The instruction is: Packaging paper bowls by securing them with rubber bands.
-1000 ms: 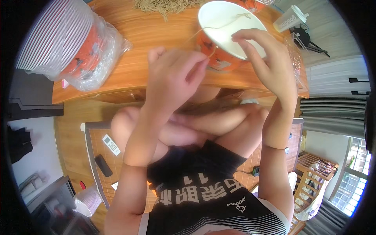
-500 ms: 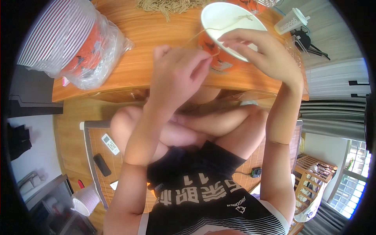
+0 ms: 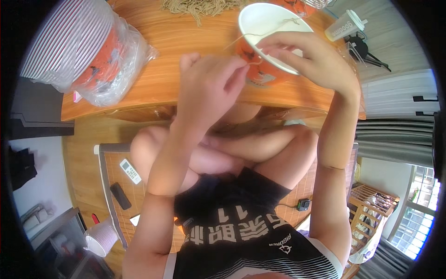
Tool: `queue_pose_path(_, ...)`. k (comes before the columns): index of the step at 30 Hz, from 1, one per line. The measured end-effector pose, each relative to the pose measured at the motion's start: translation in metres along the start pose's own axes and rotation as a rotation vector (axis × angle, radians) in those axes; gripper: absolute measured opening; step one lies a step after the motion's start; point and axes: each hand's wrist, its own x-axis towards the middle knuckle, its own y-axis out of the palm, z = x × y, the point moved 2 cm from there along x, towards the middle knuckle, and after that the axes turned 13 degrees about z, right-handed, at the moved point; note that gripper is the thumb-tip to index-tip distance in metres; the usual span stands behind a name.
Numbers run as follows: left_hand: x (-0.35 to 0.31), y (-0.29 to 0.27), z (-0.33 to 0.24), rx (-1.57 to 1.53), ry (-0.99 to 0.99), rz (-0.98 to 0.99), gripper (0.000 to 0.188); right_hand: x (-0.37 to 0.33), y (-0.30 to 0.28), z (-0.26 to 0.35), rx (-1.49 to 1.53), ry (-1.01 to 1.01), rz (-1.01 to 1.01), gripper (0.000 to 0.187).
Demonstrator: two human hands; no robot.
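The left hand (image 3: 209, 86) pinches one end of a thin string (image 3: 260, 35) at the counter's (image 3: 186, 42) near edge. At its two o'clock the right hand (image 3: 309, 60) grips the white cup (image 3: 269, 28) by the rim with the string under its fingertips. Since half a second ago the hands have barely shifted; the string lies across the cup's mouth. At ten o'clock, the bagged cups (image 3: 79, 46) are unmoved.

A lived-in room at home, seen from the floor.
A low wooden desk (image 3: 186, 42) over a woven mat (image 3: 116, 172); grey curtains (image 3: 395, 139) by the window; a remote control (image 3: 130, 171) lying about; a wooden rack (image 3: 371, 204) in the corner.
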Motion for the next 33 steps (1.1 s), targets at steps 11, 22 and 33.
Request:
queue_pose_path(11,-0.001,0.0,0.002,0.007,-0.078,0.061,0.007,-0.001,0.0,-0.004,0.008,-0.009,0.01,0.021)
queue_pose_path(22,-0.001,0.002,0.002,-0.014,-0.095,0.053,0.007,-0.001,0.0,-0.002,-0.01,-0.003,0.016,0.021)
queue_pose_path(33,0.007,0.008,-0.002,-0.041,-0.048,-0.042,0.006,0.004,-0.009,0.006,0.059,0.094,0.178,0.021)
